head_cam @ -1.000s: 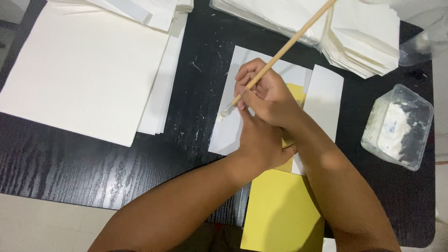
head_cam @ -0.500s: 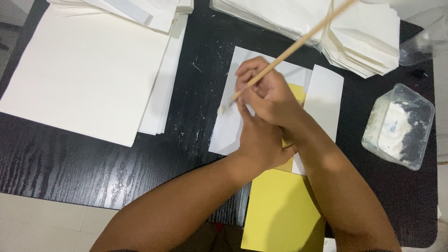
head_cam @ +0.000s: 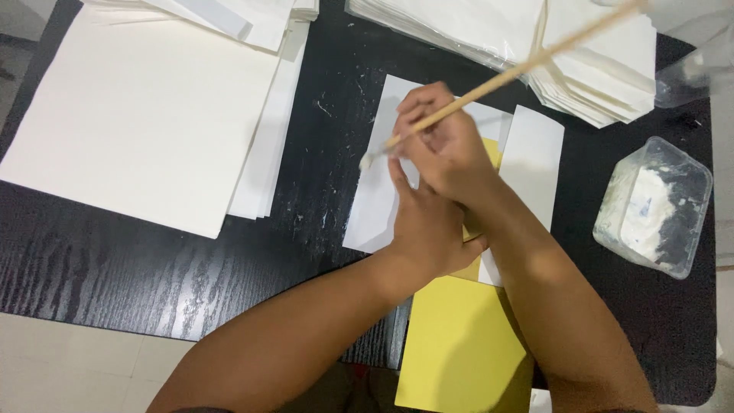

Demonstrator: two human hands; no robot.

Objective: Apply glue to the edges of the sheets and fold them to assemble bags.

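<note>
Your right hand (head_cam: 451, 149) gripped a long wooden brush (head_cam: 489, 80), its whitened tip touching the left edge of the folded white sheet (head_cam: 375, 206); your left hand (head_cam: 428, 226) lay flat, fingers spread, pinning that sheet to the black bench (head_cam: 115, 260); a yellow card (head_cam: 459, 344) jutted out beneath your wrists; a clear tub of white paste (head_cam: 654, 203) sat well off to the right of the right hand. Judged: pasting the edge was in hand; the next stroke would call for steady pressure from the left hand and a thin, even line.

Right hand (head_cam: 451, 149) fingers pinched, crossing over flat, pressing left hand (head_cam: 428, 229)
</note>
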